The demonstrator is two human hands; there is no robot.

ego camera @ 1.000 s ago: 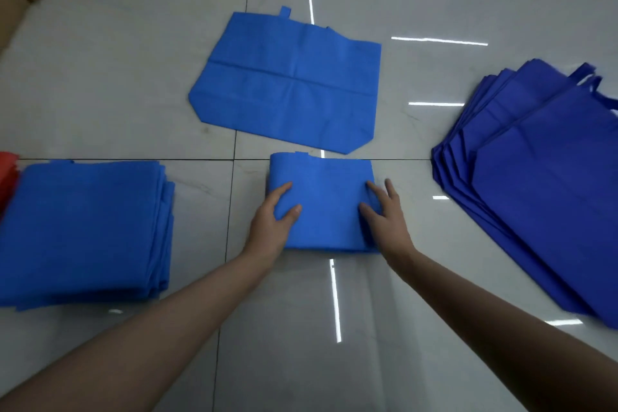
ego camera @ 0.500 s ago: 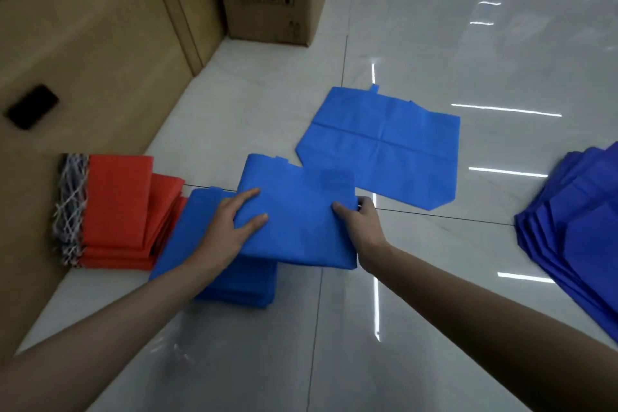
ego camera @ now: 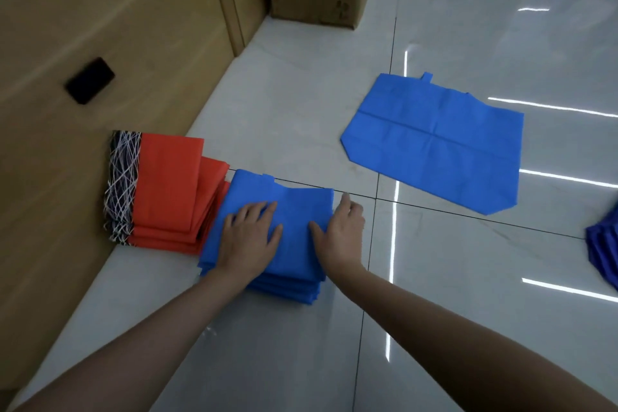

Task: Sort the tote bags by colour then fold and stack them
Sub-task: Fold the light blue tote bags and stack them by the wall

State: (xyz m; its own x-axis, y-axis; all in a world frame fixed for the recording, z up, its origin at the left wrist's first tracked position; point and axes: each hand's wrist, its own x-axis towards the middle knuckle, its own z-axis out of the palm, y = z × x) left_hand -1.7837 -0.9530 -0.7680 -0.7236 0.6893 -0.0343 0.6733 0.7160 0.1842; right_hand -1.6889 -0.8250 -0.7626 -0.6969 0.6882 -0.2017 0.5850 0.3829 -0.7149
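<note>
My left hand (ego camera: 249, 239) lies flat and unclenched, pressing the folded blue tote bag (ego camera: 301, 207) onto the blue stack (ego camera: 287, 291) under my palm, likely to seat it flush. My right hand (ego camera: 341, 234), also flat, squares its right edge. The orange stack (ego camera: 170, 184) sits just left.

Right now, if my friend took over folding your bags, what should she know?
Left hand: open, flat on top of the folded blue stack.
Right hand: open, resting at that stack's right edge.
Done: the blue stack and a folded orange stack sit side by side near the wall.
Left: one light blue bag lies unfolded on the floor. A darker blue pile at the right edge is mostly out of view, so I cannot tell if it is folded.
</note>
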